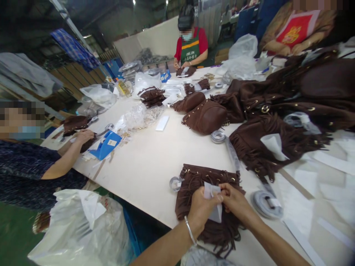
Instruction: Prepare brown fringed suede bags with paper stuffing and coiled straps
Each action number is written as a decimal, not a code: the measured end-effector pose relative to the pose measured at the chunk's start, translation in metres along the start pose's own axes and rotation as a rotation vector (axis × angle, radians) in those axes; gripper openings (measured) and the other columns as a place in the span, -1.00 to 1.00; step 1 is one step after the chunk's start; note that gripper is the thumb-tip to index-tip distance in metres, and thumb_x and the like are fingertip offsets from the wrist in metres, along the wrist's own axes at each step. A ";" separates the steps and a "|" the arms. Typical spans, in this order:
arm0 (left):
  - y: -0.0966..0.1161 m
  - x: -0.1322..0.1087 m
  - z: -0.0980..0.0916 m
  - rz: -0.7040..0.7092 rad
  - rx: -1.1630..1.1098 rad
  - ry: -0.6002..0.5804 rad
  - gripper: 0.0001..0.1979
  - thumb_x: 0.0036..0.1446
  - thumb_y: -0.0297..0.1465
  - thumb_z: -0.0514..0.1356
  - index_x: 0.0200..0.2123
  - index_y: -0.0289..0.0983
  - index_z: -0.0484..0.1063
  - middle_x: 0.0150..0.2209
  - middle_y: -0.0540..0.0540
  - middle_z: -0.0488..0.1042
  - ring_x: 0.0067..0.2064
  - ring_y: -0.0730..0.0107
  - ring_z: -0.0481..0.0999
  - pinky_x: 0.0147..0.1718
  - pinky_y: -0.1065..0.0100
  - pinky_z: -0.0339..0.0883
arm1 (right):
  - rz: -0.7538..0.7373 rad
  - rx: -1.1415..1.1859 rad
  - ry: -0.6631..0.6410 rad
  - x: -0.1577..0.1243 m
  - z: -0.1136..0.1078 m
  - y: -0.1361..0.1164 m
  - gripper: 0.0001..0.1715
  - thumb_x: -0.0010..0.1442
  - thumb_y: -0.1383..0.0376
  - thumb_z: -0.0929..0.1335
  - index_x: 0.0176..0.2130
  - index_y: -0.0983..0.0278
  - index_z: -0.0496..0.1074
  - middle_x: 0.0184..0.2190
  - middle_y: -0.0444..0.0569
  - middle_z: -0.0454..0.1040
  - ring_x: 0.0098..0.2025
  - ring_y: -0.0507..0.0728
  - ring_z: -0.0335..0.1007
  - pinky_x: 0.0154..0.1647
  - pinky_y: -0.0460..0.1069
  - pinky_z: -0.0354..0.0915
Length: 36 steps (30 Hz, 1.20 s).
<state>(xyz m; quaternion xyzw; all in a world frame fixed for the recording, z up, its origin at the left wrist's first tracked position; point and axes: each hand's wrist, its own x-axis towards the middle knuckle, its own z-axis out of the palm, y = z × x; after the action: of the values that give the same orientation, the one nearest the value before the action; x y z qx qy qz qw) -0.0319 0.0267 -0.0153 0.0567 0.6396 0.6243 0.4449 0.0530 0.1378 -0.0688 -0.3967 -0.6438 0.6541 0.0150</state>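
Dark-brown, soft-looking bag with fringe, lying on the near part of the pale worktop, both hands over its front. Left hand grips a folded white paper, thumb across it; right hand has its fingers curled at the paper's right edge – cannot tell whether they pinch the paper or a cord. Step in hand, judged: working the paper around a fitting or cord. It calls for a steady left grip, fine right fingertip work and loose fringe kept out of the folds.

Room: a small clear roll sits just beside the bag's left side; a larger grey roll lies near its right. Bare surface opens beyond, up-left. The brown pile limits reach to the far right – the near edge runs close by the bag.
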 end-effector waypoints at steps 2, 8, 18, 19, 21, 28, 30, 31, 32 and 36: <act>0.000 -0.003 0.003 0.016 0.051 0.019 -0.67 -0.18 -0.43 0.35 -0.27 -0.38 0.46 -0.34 -0.12 0.54 -0.37 0.35 0.47 -0.37 0.39 0.31 | 0.018 -0.009 -0.018 0.004 0.001 0.001 -0.68 0.01 0.13 0.36 -0.27 0.21 0.25 -0.60 -0.28 0.25 -0.64 -0.04 0.19 -0.69 -0.16 0.18; -0.016 0.006 0.001 0.061 0.168 0.026 -0.79 -0.08 -0.51 0.19 -0.28 -0.34 0.45 -0.35 -0.09 0.53 -0.37 0.37 0.45 -0.35 0.39 0.29 | 0.033 0.023 -0.038 0.011 0.002 0.001 -0.73 0.03 0.10 0.31 -0.38 0.19 0.17 -0.79 -0.31 0.19 -0.76 -0.02 0.11 -0.74 -0.15 0.09; -0.019 0.009 -0.013 0.235 0.602 0.050 -0.88 0.03 -0.47 0.11 -0.32 -0.27 0.40 -0.36 -0.06 0.50 -0.31 0.29 0.46 -0.33 0.37 0.24 | 0.014 -0.133 0.078 0.004 0.010 -0.008 -0.77 0.09 0.12 0.31 -0.40 0.21 0.21 -0.70 -0.27 0.24 -0.67 -0.01 0.23 -0.71 -0.16 0.18; -0.017 0.007 -0.012 0.265 0.690 0.065 -0.87 0.06 -0.47 0.09 -0.31 -0.27 0.40 -0.34 -0.08 0.51 -0.29 0.27 0.47 -0.31 0.36 0.24 | 0.019 -0.139 0.086 0.004 0.011 -0.009 -0.79 0.09 0.14 0.32 -0.39 0.21 0.23 -0.69 -0.26 0.25 -0.66 0.00 0.24 -0.71 -0.15 0.19; -0.014 0.002 -0.011 0.320 0.852 0.101 -0.84 0.10 -0.49 0.05 -0.24 -0.26 0.37 -0.30 -0.11 0.51 -0.23 0.23 0.47 -0.27 0.33 0.23 | 0.035 -0.123 0.096 0.005 0.012 -0.012 -0.83 0.07 0.18 0.32 -0.39 0.22 0.25 -0.70 -0.25 0.25 -0.67 -0.01 0.23 -0.71 -0.15 0.19; -0.014 -0.013 0.003 0.428 1.208 0.107 -0.79 0.26 -0.50 -0.09 -0.07 -0.25 0.22 -0.29 -0.12 0.53 -0.28 0.20 0.55 -0.38 0.32 0.19 | 0.160 0.197 0.076 0.008 0.012 -0.016 -0.80 0.00 0.29 0.34 -0.51 0.22 0.17 -0.79 -0.25 0.23 -0.75 -0.02 0.15 -0.74 -0.15 0.20; -0.017 -0.013 0.006 0.456 1.323 0.114 -0.81 0.25 -0.53 -0.08 -0.12 -0.27 0.24 -0.30 -0.13 0.53 -0.29 0.22 0.55 -0.41 0.33 0.18 | 0.188 0.268 0.053 0.008 0.010 -0.016 -0.82 0.00 0.35 0.32 -0.51 0.23 0.17 -0.79 -0.25 0.24 -0.75 -0.03 0.15 -0.72 -0.14 0.23; -0.020 -0.013 0.007 0.475 1.373 0.119 -0.81 0.24 -0.55 -0.07 -0.13 -0.27 0.25 -0.31 -0.13 0.52 -0.29 0.23 0.55 -0.42 0.34 0.18 | 0.194 0.291 0.039 0.009 0.008 -0.017 -0.83 0.00 0.38 0.31 -0.51 0.24 0.17 -0.78 -0.25 0.25 -0.75 -0.04 0.16 -0.70 -0.14 0.25; -0.022 -0.013 0.008 0.496 1.414 0.126 -0.80 0.23 -0.57 -0.06 -0.14 -0.27 0.26 -0.31 -0.12 0.52 -0.29 0.24 0.55 -0.42 0.35 0.19 | 0.197 0.319 0.023 0.009 0.007 -0.018 -0.84 0.00 0.40 0.30 -0.50 0.25 0.17 -0.77 -0.24 0.26 -0.74 -0.05 0.17 -0.69 -0.15 0.27; -0.028 -0.013 0.012 0.570 1.500 0.176 -0.76 0.21 -0.59 -0.05 -0.13 -0.27 0.30 -0.27 -0.12 0.50 -0.28 0.23 0.54 -0.40 0.33 0.23 | 0.181 0.422 -0.046 0.005 0.001 -0.022 -0.87 0.10 0.42 0.27 -0.47 0.28 0.22 -0.72 -0.21 0.31 -0.70 -0.06 0.24 -0.57 -0.13 0.36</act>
<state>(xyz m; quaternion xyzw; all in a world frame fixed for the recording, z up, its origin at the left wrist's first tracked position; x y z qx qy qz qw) -0.0030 0.0213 -0.0302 0.4519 0.8818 0.1206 0.0600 0.0384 0.1434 -0.0526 -0.4261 -0.4547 0.7818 0.0244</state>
